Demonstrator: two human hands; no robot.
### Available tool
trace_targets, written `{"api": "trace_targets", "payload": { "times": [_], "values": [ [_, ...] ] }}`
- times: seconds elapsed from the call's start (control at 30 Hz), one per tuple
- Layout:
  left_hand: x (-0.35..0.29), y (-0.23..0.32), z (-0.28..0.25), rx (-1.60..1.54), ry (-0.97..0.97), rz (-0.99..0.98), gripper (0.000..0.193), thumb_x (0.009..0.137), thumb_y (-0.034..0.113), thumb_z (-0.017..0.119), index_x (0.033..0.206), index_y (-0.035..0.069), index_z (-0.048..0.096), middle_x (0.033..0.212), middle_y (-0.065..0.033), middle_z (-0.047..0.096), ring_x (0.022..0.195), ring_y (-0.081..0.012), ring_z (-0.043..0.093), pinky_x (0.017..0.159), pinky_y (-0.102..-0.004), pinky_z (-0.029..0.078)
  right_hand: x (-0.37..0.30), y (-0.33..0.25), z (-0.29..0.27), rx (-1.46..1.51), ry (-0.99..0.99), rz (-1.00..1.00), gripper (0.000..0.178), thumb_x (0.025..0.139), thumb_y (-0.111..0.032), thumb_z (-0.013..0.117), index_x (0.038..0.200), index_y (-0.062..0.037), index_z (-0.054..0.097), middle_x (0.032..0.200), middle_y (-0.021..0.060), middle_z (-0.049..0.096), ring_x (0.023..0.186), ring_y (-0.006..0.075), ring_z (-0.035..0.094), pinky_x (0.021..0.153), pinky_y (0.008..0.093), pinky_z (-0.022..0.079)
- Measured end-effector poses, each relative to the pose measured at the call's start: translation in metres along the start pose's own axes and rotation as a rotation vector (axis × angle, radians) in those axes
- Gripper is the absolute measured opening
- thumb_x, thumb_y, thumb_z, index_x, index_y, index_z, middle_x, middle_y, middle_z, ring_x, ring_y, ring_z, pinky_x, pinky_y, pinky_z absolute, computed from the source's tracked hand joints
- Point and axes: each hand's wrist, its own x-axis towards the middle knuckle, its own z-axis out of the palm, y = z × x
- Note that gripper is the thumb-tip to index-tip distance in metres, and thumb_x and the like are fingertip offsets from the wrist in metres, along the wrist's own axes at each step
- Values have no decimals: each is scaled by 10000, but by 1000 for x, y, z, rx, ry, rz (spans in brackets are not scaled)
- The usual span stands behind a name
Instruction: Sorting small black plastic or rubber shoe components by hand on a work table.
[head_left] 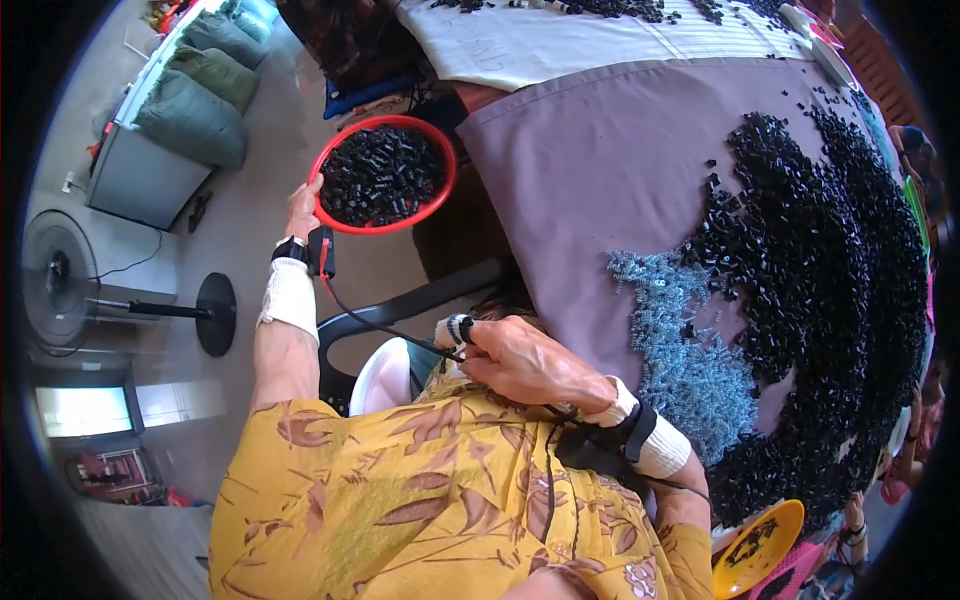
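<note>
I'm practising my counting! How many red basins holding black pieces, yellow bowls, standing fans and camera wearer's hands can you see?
Red basin holding black pieces: 1
Yellow bowl: 1
Standing fan: 1
Camera wearer's left hand and right hand: 2
Total: 5

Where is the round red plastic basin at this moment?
In the head view's upper left, the round red plastic basin is held at its rim by the left hand, left of the mauve cloth.

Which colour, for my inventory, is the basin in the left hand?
The basin is red, clearest in the head view.
</note>
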Motion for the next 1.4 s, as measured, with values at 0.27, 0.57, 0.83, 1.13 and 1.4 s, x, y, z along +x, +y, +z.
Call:
{"api": "trace_targets", "payload": {
  "times": [0.27, 0.57, 0.83, 1.13, 1.4],
  "values": [
    [-10, -40, 24, 85, -21, -136, 338, 831, 167, 659, 1100, -17, 572, 1026, -105, 624, 907, -213, 598, 819, -380, 495, -6, 10, 5, 1, 61, -35, 188, 795, -98, 532, 757, 83, 502, 738, 279, 570, 768, 439, 560, 681, 467, 437],
    [-7, -74, 45, 149, -81, -130, 240, 859, 125, 605, 1060, -5, 588, 940, -103, 634, 834, -216, 616, 762, -381, 519, -11, 15, 2, -40, 35, -6, 274, 807, -95, 540, 1053, 22, 562, 815, 210, 615, 772, 367, 594, 683, 390, 464],
    [15, -104, 51, 358, -126, 11, 196, 814, 175, 647, 944, 28, 654, 824, -49, 652, 724, -143, 576, 657, -299, 468, -16, 15, 1, -7, 55, 6, 191, 810, -108, 538, 876, 71, 552, 772, 259, 570, 764, 411, 555, 686, 442, 434],
    [-10, -88, 78, 707, -91, 190, 258, 803, 246, 639, 980, 58, 657, 829, -70, 667, 747, -167, 594, 700, -308, 464, -18, 18, 1, -14, 63, 44, 210, 809, -126, 545, 826, 83, 537, 750, 264, 563, 745, 416, 553, 666, 447, 429],
    [-25, -69, 104, 926, -111, 386, 337, 793, 282, 605, 1083, 114, 637, 973, -144, 661, 914, -309, 618, 789, -377, 469, -21, 20, 1, -39, 76, 14, 229, 810, -154, 581, 835, 71, 552, 740, 244, 578, 714, 395, 570, 629, 425, 439]
  ]
}}
